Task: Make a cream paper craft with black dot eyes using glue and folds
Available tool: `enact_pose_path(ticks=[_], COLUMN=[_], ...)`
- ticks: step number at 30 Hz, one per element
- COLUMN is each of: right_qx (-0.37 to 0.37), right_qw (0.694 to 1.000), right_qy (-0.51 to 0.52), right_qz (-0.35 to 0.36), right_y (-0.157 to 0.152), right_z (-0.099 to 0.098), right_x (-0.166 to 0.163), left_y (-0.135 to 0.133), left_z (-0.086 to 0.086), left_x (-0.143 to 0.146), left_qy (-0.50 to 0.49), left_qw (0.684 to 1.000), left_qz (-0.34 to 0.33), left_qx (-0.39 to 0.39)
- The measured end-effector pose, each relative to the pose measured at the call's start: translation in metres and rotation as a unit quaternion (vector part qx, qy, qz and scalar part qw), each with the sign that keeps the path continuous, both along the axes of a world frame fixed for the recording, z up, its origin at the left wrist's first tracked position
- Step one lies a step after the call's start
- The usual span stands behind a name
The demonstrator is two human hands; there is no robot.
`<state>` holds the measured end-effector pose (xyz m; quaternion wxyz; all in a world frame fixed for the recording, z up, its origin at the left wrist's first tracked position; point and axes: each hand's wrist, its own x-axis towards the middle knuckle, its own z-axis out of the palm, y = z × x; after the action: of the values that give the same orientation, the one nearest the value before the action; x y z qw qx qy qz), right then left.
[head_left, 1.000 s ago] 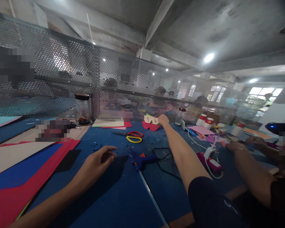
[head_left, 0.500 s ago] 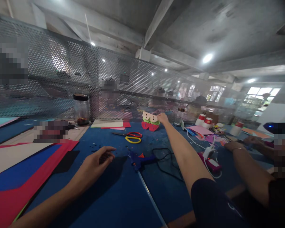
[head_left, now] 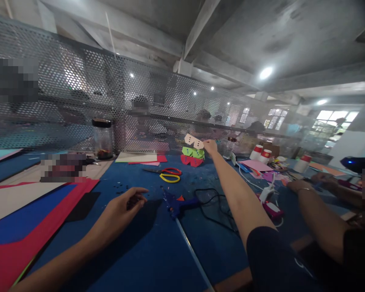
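Observation:
My right hand [head_left: 211,147] reaches far across the table, fingers pinched on the edge of a cream paper cutout [head_left: 193,140] with dark dots and a notch. Just below it a green dotted paper cutout [head_left: 193,153] and a red one [head_left: 191,160] overlap against each other. My left hand [head_left: 124,207] hovers over the near table, loosely curled with thumb and fingers apart and nothing in it. To its right lies a blue glue gun [head_left: 176,205] with a long clear glue stick [head_left: 190,245] out of its back. Scissors [head_left: 167,174] with red and yellow handles rest beyond.
Coloured paper sheets [head_left: 48,211] and a lidded jar [head_left: 102,140] are at left. A black cord [head_left: 212,219] loops by the glue gun. At right are paper cups [head_left: 265,156], a power strip [head_left: 272,209] and a co-worker's arm [head_left: 317,221]. A perforated metal screen [head_left: 164,109] stands behind.
My right hand has raised the cream cutout up and away from the green one, so more of the green one shows. My left hand has stayed in place.

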<state>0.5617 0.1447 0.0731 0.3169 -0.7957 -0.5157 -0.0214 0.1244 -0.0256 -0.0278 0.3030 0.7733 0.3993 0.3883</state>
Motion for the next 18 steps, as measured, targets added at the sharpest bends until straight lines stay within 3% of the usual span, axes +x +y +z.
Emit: enact_pose_path(ticks=[10,18], right_qx=[0.024,0.062], right_qw=[0.998,0.996], right_qy=[0.047,0.046], right_qz=[0.018,0.036], right_y=[0.008,-0.008], right_z=[-0.005,0.0], right_x=[0.001,0.011], left_y=[0.001,-0.003], left_z=[-0.002,0.001], left_x=[-0.002,0.001], left_qy=[-0.002,0.003], left_qw=[1.0,1.0], left_qz=[0.013,0.009], left_qx=[0.0,-0.007])
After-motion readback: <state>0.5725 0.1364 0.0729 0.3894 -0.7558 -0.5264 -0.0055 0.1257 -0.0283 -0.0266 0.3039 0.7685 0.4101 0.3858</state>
